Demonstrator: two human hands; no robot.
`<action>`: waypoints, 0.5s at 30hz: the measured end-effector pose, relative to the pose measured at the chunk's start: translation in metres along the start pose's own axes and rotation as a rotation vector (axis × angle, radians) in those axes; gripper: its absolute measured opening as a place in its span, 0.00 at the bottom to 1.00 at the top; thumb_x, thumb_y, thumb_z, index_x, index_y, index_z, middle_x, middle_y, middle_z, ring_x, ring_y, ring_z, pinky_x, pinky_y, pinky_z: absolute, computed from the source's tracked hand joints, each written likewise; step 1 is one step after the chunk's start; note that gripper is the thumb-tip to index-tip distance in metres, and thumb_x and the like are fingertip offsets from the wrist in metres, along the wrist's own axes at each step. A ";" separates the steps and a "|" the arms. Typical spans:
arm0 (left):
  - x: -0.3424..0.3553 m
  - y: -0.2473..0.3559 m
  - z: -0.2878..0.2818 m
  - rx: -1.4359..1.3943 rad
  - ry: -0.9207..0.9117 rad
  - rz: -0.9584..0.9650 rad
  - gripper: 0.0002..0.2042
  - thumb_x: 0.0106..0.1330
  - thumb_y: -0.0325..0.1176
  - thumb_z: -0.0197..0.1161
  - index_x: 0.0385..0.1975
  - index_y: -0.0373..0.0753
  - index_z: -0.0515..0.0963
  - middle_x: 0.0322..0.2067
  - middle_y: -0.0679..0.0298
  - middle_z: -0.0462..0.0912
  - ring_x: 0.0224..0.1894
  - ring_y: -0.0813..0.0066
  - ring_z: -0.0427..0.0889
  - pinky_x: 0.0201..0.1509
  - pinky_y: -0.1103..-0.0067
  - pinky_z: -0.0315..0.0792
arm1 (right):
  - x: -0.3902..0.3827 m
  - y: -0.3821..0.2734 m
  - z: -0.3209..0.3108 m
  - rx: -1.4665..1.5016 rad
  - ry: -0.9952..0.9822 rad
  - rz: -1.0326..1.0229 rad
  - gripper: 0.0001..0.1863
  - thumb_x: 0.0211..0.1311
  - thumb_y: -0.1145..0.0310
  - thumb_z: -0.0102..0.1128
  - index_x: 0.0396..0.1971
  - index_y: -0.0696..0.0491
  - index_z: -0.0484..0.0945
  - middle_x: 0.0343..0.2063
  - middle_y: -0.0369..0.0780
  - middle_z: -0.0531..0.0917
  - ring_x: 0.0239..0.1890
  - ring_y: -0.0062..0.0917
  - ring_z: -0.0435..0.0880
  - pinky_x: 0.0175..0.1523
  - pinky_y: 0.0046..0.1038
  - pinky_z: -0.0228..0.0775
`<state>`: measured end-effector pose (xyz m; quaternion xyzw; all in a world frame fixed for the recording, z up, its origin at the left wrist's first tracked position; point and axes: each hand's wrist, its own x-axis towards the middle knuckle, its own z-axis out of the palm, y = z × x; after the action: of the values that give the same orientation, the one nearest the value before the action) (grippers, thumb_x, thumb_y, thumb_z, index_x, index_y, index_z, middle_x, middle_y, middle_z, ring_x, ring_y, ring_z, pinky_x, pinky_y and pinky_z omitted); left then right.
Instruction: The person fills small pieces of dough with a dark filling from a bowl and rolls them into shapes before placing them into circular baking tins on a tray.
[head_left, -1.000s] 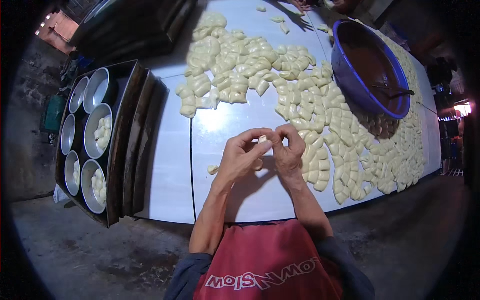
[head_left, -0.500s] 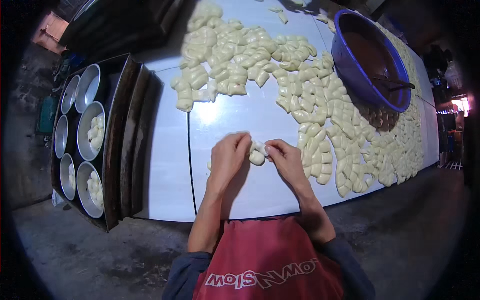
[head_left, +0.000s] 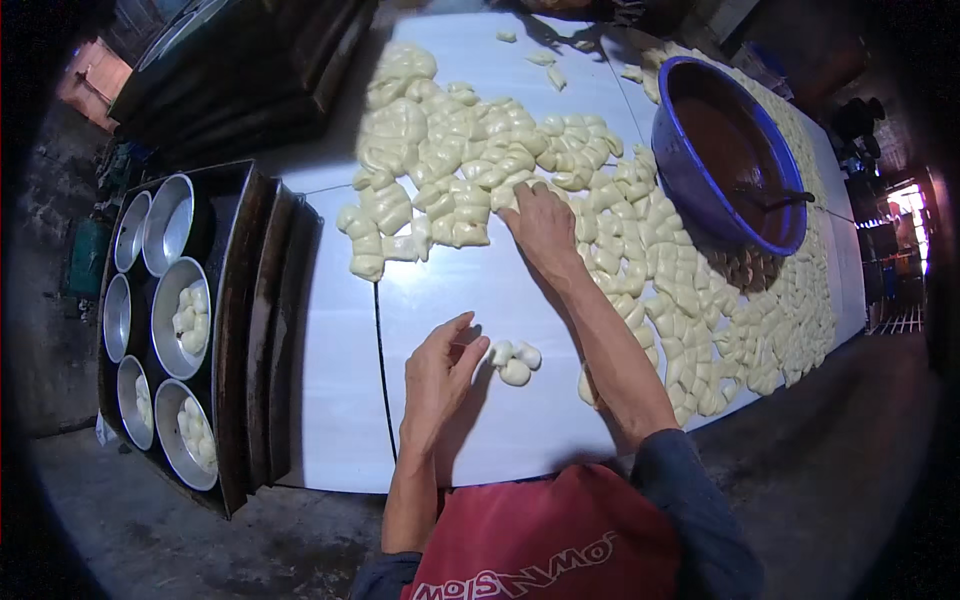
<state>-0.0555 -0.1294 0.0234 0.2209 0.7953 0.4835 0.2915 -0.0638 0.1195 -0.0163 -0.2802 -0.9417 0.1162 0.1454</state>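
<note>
A small cluster of pale dough balls [head_left: 515, 362] lies on the white tabletop close to me. Beside it is my left hand [head_left: 440, 372], empty, thumb and fingers apart. My right hand [head_left: 543, 230] reaches farther out, thumb and fingertips closing on a piece at the near edge of the large spread of dough pieces [head_left: 470, 140]. These pale, glossy pieces lie pressed together in strips and patches. Round metal pans [head_left: 182, 318] stand at the left; several hold dough balls, others show bare bottoms.
Dark metal trays [head_left: 262, 330] stand along the table's left side, beside the pans. At the right a large blue-purple basin [head_left: 672, 150] with brown contents and a dark-handled utensil stands among the dough. A dark stack [head_left: 250, 80] rises at the far left. The white table [head_left: 340, 400] has a dark seam.
Both hands have let go of the small dough cluster, which now lies on the table. My right hand moved forward to the dough spread; my left drew back slightly and opened. The view shifted.
</note>
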 end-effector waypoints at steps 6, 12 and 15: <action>0.011 0.001 -0.012 -0.162 0.032 -0.110 0.20 0.66 0.39 0.66 0.55 0.34 0.79 0.43 0.54 0.87 0.34 0.72 0.87 0.37 0.78 0.77 | -0.032 0.024 -0.020 0.638 -0.228 0.285 0.13 0.50 0.67 0.63 0.33 0.60 0.78 0.30 0.43 0.84 0.33 0.33 0.82 0.40 0.33 0.73; 0.023 0.024 0.022 -0.201 -0.146 0.098 0.19 0.64 0.37 0.69 0.52 0.34 0.80 0.41 0.56 0.85 0.34 0.75 0.82 0.39 0.78 0.76 | -0.134 0.000 -0.079 1.542 -0.280 0.472 0.17 0.58 0.76 0.65 0.48 0.58 0.76 0.38 0.34 0.80 0.36 0.15 0.79 0.42 0.18 0.72; 0.022 0.039 0.036 -0.262 -0.332 0.010 0.15 0.65 0.34 0.67 0.48 0.33 0.82 0.34 0.59 0.87 0.29 0.77 0.81 0.34 0.80 0.76 | -0.158 0.012 -0.084 1.585 -0.292 0.507 0.22 0.62 0.74 0.64 0.56 0.58 0.75 0.43 0.36 0.81 0.43 0.18 0.80 0.50 0.19 0.73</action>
<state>-0.0447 -0.0757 0.0395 0.2618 0.6656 0.5410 0.4425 0.0971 0.0524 0.0250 -0.2803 -0.4996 0.8067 0.1452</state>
